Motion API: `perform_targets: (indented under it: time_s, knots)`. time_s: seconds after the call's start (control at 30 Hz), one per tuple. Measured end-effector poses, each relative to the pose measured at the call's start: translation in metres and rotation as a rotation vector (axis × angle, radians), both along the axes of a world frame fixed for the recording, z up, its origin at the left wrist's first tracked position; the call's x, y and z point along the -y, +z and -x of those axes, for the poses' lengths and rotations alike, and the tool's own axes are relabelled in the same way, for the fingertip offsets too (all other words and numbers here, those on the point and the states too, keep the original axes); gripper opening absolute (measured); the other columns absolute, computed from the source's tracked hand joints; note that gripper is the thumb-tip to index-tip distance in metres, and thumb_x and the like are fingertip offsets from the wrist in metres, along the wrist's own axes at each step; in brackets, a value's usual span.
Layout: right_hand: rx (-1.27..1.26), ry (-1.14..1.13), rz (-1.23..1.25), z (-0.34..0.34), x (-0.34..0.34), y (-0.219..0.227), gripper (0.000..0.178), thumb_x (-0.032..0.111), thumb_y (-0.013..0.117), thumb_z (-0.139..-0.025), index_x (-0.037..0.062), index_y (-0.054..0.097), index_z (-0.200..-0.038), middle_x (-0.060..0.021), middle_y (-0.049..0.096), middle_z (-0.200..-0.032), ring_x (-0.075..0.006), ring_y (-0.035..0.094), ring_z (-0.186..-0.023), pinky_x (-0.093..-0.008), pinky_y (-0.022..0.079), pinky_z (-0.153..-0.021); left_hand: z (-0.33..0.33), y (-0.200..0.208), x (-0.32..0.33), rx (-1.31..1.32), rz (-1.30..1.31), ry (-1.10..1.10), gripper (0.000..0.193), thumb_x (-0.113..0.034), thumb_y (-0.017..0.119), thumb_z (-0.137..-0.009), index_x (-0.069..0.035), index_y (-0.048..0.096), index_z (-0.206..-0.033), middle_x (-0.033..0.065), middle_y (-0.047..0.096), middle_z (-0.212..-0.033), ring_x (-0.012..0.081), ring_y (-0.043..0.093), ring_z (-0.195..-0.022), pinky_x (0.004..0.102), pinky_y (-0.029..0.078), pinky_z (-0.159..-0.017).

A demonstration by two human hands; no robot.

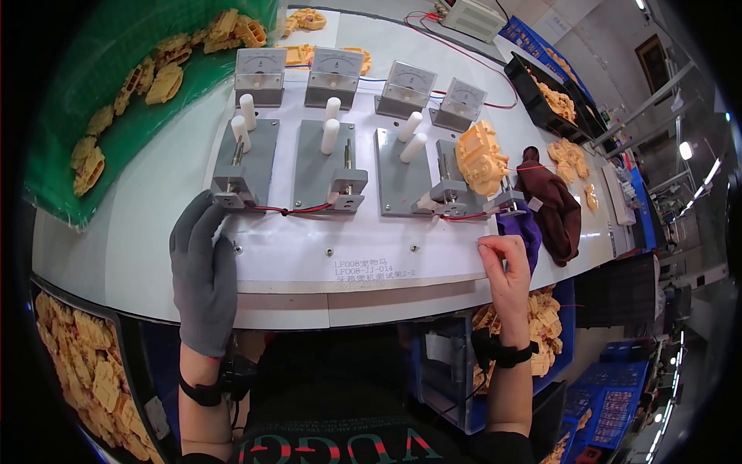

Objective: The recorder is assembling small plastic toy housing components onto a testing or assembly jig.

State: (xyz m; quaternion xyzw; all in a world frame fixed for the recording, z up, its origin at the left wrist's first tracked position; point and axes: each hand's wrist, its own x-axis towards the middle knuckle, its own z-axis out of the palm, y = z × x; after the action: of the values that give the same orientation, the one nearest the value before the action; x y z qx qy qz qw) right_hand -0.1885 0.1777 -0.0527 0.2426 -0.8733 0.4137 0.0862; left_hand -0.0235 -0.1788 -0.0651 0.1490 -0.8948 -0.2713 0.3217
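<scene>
My left hand, in a grey glove, is at the left end of the test board. Its fingers are stretched forward, the tips at the metal bracket of the leftmost grey fixture; I see nothing held. My bare right hand is over the board's front right corner, finger and thumb bent together in a pinch with nothing visible in it. Beyond it, a yellow-orange plastic gear housing sits upright on the rightmost fixture. White pegs stand on the other three fixtures, which carry no housing.
Analog panel meters line the back of the board. A green bin of housings stands at left. A brown cloth and purple cloth lie at right. Crates of housings flank me below the table. A power supply sits behind.
</scene>
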Motion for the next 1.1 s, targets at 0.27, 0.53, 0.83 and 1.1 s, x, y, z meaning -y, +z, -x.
perform_targets:
  time_s: [0.27, 0.53, 0.83, 1.1]
  knots:
    - [-0.058, -0.001, 0.032, 0.002, -0.0049, -0.0098, 0.011, 0.004, 0.071, -0.086, 0.0044, 0.067, -0.097, -0.0035, 0.055, -0.093, -0.0163, 0.054, -0.087, -0.025, 0.043, -0.078, 0.0026, -0.0012, -0.0024, 0.01, -0.019, -0.001, 0.045, 0.007, 0.048, -0.086, -0.005, 0.057, -0.128, 0.0167, 0.052, -0.136, 0.0337, 0.049, -0.127, 0.0417, 0.04, -0.106]
    - [-0.08, 0.013, 0.059, 0.0019, -0.0013, -0.0111, 0.012, 0.003, 0.072, -0.085, 0.005, 0.066, -0.094, -0.0032, 0.055, -0.092, -0.0164, 0.054, -0.087, -0.0252, 0.043, -0.078, -0.0004, 0.0008, -0.0007, 0.011, -0.026, 0.011, 0.044, 0.007, 0.048, -0.087, -0.005, 0.057, -0.128, 0.0162, 0.052, -0.137, 0.0327, 0.048, -0.128, 0.0413, 0.04, -0.106]
    - [-0.073, -0.008, 0.051, 0.0013, -0.0002, -0.0107, 0.012, 0.004, 0.071, -0.085, 0.0044, 0.066, -0.096, -0.0037, 0.055, -0.093, -0.0169, 0.054, -0.088, -0.0257, 0.044, -0.078, -0.0016, -0.0002, 0.0006, 0.004, -0.008, 0.006, 0.043, 0.007, 0.048, -0.087, -0.003, 0.057, -0.128, 0.0173, 0.051, -0.137, 0.034, 0.049, -0.127, 0.0413, 0.04, -0.106]
    - [-0.063, -0.009, 0.043, 0.0011, -0.0009, -0.0102, 0.012, 0.004, 0.069, -0.087, 0.0033, 0.065, -0.098, -0.0035, 0.054, -0.093, -0.0152, 0.053, -0.086, -0.0248, 0.043, -0.077, -0.0008, -0.0003, -0.0006, -0.014, -0.031, -0.001, 0.042, 0.008, 0.048, -0.087, -0.003, 0.057, -0.127, 0.0171, 0.052, -0.136, 0.0334, 0.049, -0.127, 0.0411, 0.041, -0.105]
